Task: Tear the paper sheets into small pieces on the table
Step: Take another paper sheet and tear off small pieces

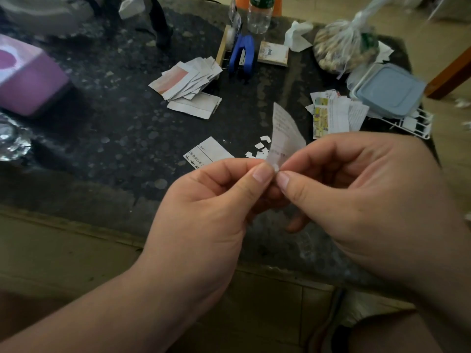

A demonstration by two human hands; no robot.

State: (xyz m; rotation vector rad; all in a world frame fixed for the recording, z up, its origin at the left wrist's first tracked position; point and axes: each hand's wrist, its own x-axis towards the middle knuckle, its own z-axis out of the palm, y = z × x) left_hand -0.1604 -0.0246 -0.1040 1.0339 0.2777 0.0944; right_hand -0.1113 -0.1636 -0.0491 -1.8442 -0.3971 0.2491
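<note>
One paper strip (pixel 285 131) stands upright above the near part of the desk (pixel 102 138), pinched at its bottom edge between thumb and forefinger of both the left hand (pixel 204 215) and the right hand (pixel 356 194), thumb tips almost touching. The hands hide the desk just below the strip.

Just behind the hands, a scatter of small white scraps (pixel 260 149) lies on the dark speckled top, too bunched to count, beside one printed sheet (pixel 206 151) whose near corner the left hand covers.

Two piles of torn sheets lie farther out: one fanned pile with a pink-tinted top piece (pixel 188 80) at centre left, and one pile with a yellow printed piece (pixel 334 115) to the right, next to one blue-lidded container (pixel 387 90) resting on a white wire rack (pixel 418 126).

Along the far edge are one blue stapler-like tool (pixel 242 53), one clear bottle (pixel 260 14), one small illustrated box (pixel 274 53) and one tied plastic bag (pixel 341 47). One pink box (pixel 28 80) sits far left.
</note>
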